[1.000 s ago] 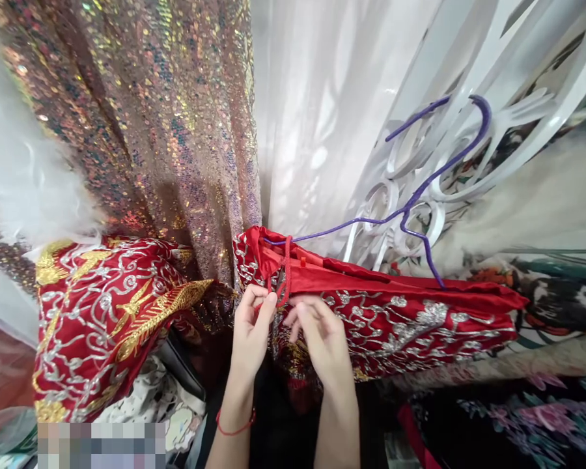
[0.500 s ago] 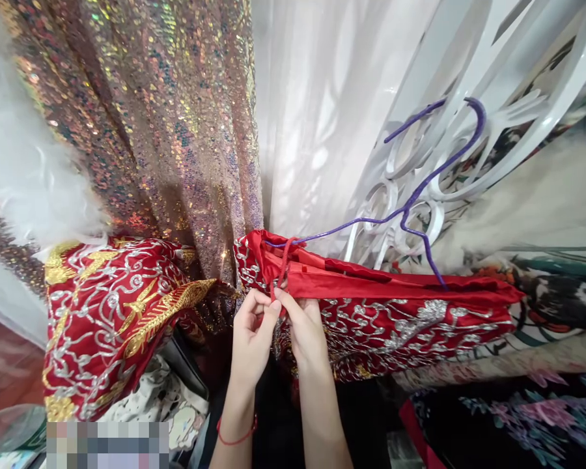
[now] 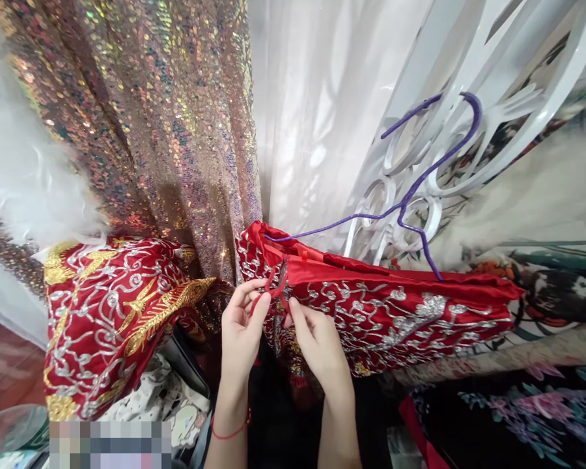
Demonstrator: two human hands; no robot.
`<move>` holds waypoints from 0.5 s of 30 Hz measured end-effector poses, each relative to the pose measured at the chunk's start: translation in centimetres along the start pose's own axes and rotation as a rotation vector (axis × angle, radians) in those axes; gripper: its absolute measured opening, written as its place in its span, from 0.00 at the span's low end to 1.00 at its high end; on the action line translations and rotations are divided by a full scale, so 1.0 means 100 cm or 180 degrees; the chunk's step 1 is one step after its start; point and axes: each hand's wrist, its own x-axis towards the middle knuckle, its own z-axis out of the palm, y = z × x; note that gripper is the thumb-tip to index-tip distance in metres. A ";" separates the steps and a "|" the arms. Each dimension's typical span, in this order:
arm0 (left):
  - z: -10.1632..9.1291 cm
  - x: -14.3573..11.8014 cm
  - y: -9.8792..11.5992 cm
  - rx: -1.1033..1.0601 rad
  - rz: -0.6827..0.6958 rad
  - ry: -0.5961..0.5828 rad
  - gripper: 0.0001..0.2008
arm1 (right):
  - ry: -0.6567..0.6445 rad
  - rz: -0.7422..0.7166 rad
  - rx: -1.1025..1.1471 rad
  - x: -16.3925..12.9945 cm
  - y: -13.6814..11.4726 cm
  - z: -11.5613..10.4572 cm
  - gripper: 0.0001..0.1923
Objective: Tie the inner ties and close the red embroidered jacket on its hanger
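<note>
A red garment (image 3: 400, 326) with silver and gold embroidery hangs from a purple hanger (image 3: 404, 207), its satin waistband (image 3: 351, 270) facing me. At the waistband's left part, a red cord (image 3: 277, 290) is looped and crossed between my hands. My left hand (image 3: 244, 319) pinches one side of the cord between thumb and forefinger. On the other side, my right hand (image 3: 312, 332) pinches the cord with thumb and fingers, close against the embroidered cloth. A thin red bracelet (image 3: 230, 435) circles my left wrist.
Another red embroidered piece (image 3: 112, 319) lies at left beside white fluff (image 3: 34, 143). Behind stand a sequined curtain (image 3: 176, 130), a white sheer curtain (image 3: 317, 117) and a white scrollwork frame (image 3: 469, 169). Black flowered cloth (image 3: 532, 417) lies at lower right; a plastic bottle (image 3: 17, 426) at lower left.
My hands have moved apart, the left one leftward and the right one rightward. The cord, earlier rising over the waistband, now forms a crossed loop pulled between them.
</note>
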 end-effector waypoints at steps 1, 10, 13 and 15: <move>-0.001 0.001 -0.002 -0.0020 -0.0034 -0.0006 0.19 | 0.0056 -0.0062 -0.0329 -0.001 0.000 -0.002 0.23; -0.001 0.002 0.001 0.0042 -0.0063 -0.0151 0.14 | 0.0373 -0.1396 0.0047 0.020 -0.022 0.011 0.15; -0.002 0.005 0.005 0.0298 0.0100 -0.0355 0.12 | 0.0205 -0.1098 0.0518 0.023 -0.020 0.013 0.08; -0.004 0.007 0.007 0.0540 0.0182 -0.0567 0.11 | 0.0066 -0.0853 0.0710 0.023 -0.017 0.011 0.05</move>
